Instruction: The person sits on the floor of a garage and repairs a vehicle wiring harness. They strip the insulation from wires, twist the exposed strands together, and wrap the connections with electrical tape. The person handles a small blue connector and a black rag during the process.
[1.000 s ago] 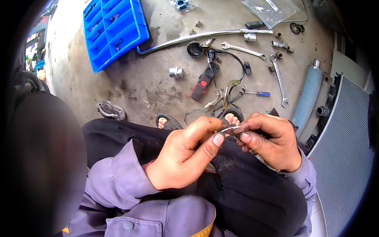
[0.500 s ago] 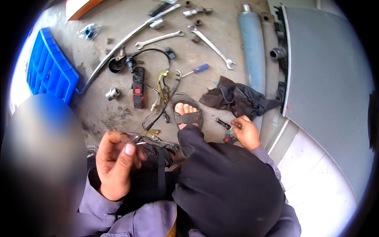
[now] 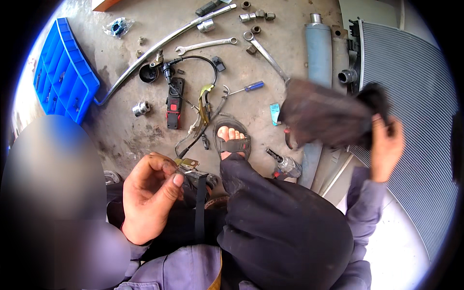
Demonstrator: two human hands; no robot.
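Observation:
My left hand pinches a thin wire end with a pale tip, beside a brass-coloured bracket on a cable harness that lies over the floor. My right hand grips a dark cloth, raised and blurred at the right over part of the radiator and grey cylinder. Under the cloth's left edge a small teal packet shows. A metal power tool lies beside my sandalled foot.
A red-black device, a blue-handled screwdriver, wrenches, several sockets and a long bent tube lie on the concrete floor. A blue compartment tray is at the left; a grey cylinder and finned radiator at the right.
My hands, together at the wire a second ago, have separated. My right hand has moved rightward and lifted the cloth, uncovering the packet and more of the power tool. The view has shifted.

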